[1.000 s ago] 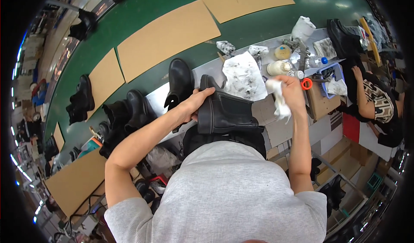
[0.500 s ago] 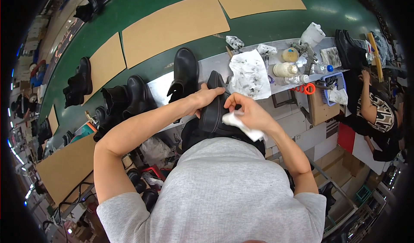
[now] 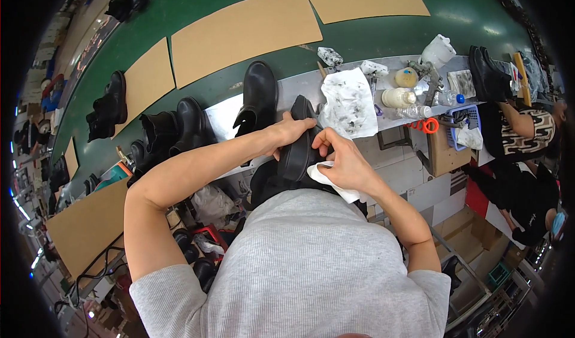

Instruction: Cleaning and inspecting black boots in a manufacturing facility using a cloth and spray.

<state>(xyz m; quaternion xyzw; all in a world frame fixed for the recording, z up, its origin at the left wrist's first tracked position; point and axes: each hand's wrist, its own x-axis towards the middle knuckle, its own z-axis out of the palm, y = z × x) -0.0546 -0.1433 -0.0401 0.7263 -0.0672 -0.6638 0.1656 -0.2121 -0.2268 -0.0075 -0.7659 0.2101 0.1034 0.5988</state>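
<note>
A black leather boot (image 3: 294, 162) stands out in front of my body with its sole side partly turned up and its narrow end pointing away. My left hand (image 3: 288, 130) is closed around the boot's middle, thumb side across its top. Close by on the right, my right hand (image 3: 342, 163) has a white cloth (image 3: 336, 183) bunched in its palm. The bent fingers of that hand are at the boot's edge; whether the fingertips press on it I cannot make out. Just beyond my left hand, another black boot (image 3: 259, 95) lies on the bench.
On the green bench (image 3: 239, 81) are brown cardboard sheets (image 3: 245, 35) and more black boots (image 3: 190, 125). A stained white cloth (image 3: 349, 101), bottles (image 3: 398, 97) and a white container (image 3: 438, 51) lie to the right. A blue basket (image 3: 464, 128) hangs near other people (image 3: 527, 128) at far right.
My right hand has shifted slightly at the boot's edge, and the cloth has slid under its fingers. My left hand keeps its hold. The people at far right have moved.
</note>
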